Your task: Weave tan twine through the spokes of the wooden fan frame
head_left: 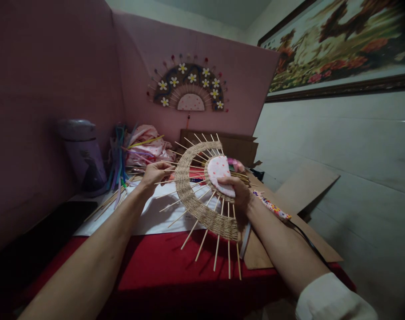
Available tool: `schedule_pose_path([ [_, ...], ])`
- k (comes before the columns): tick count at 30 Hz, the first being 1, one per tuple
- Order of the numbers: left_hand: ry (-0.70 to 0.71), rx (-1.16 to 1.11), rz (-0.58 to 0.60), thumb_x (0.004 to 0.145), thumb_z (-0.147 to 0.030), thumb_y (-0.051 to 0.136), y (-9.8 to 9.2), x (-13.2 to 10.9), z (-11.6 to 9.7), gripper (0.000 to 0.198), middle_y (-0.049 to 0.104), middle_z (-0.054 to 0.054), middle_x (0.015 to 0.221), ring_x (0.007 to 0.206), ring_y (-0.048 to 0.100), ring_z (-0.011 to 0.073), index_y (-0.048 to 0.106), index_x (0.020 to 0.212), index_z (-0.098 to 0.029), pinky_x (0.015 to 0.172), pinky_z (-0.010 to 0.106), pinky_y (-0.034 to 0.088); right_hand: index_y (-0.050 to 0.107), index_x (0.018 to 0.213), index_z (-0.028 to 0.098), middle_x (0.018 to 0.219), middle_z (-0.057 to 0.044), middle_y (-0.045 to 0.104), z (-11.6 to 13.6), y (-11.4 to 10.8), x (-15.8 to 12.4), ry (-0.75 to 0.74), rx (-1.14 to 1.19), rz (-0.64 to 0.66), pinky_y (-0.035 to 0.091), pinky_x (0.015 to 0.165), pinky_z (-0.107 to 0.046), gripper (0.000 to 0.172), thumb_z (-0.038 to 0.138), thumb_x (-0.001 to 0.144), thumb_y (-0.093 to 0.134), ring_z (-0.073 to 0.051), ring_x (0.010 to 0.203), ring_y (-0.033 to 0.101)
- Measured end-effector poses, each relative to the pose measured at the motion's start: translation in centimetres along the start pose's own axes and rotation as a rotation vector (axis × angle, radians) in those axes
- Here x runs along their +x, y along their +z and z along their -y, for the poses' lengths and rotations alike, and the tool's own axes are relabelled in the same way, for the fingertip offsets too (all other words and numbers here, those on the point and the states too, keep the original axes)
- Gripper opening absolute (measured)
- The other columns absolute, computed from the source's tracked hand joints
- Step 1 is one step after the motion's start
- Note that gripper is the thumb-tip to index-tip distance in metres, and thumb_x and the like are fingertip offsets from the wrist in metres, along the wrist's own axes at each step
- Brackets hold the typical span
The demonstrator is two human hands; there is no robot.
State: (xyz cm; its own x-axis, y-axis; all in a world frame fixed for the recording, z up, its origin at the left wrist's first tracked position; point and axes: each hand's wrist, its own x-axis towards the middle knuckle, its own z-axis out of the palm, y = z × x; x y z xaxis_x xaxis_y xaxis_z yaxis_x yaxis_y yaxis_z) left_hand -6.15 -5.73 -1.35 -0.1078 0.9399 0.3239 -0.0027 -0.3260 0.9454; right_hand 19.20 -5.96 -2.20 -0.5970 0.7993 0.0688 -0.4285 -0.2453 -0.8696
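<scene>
A half-round woven fan (185,189) with thin wooden sticks spreading out like rays is held up over the table, its flat side facing right. At its centre sits a half-disc of white cloth with pink dots (218,169). My right hand (238,191) grips this centre piece, thumb on the front and the other fingers mostly behind it. My left hand (156,174) pinches the fan's sticks at the left, outside the woven band. On the pink board behind hangs a finished-looking fan (192,86) with white flowers and small beads at its stick ends.
Red cloth (156,262) and a white sheet (149,222) cover the table. At left stand a purple flask (84,155), coloured pipe cleaners (117,155) and bunched pink fabric (145,146). Cardboard pieces (309,186) and a flower-patterned strip (272,206) lie right.
</scene>
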Motion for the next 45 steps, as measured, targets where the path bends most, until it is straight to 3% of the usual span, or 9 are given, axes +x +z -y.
schedule_pose_path([
  [11,0.009,-0.011,0.024,0.048,-0.032,0.075,0.20,-0.27,-0.41,0.030,0.048,-0.004,0.039,0.031,0.039,0.0059,0.056,0.058,-0.010,0.028,0.018,0.023,0.057,0.081,0.017,0.069,-0.001,0.067,-0.07,-0.29,0.10,-0.045,-0.013,-0.010,0.055,0.053,-0.024,0.016,0.010,0.066,0.054,-0.013,0.056,0.063],
  [22,0.004,-0.009,0.016,0.049,-0.029,0.075,0.32,-0.44,-0.66,0.029,0.049,-0.003,0.039,0.031,0.041,0.0063,0.058,0.060,-0.010,0.029,0.018,0.022,0.057,0.084,0.017,0.071,-0.001,0.067,0.04,-0.32,0.06,-0.050,-0.037,-0.026,0.055,0.053,-0.023,0.019,0.012,0.066,0.055,-0.013,0.057,0.062],
  [33,0.026,0.001,-0.053,0.044,-0.020,0.074,-0.06,-0.17,-0.40,0.025,0.057,-0.001,0.050,0.038,0.043,0.0054,0.065,0.064,-0.009,0.038,0.019,0.033,0.058,0.081,0.019,0.070,0.001,0.066,0.13,0.07,-0.24,-0.049,-0.016,-0.053,0.054,0.051,-0.022,0.018,0.010,0.065,0.056,-0.012,0.055,0.062],
  [45,0.024,-0.021,-0.046,0.039,-0.019,0.076,-0.17,-0.13,-0.21,0.026,0.058,0.000,0.048,0.036,0.045,0.0061,0.065,0.060,-0.009,0.036,0.019,0.033,0.058,0.080,0.021,0.071,0.002,0.065,0.14,0.08,-0.31,-0.141,-0.095,-0.078,0.055,0.052,-0.025,0.020,0.010,0.063,0.058,-0.013,0.058,0.061],
])
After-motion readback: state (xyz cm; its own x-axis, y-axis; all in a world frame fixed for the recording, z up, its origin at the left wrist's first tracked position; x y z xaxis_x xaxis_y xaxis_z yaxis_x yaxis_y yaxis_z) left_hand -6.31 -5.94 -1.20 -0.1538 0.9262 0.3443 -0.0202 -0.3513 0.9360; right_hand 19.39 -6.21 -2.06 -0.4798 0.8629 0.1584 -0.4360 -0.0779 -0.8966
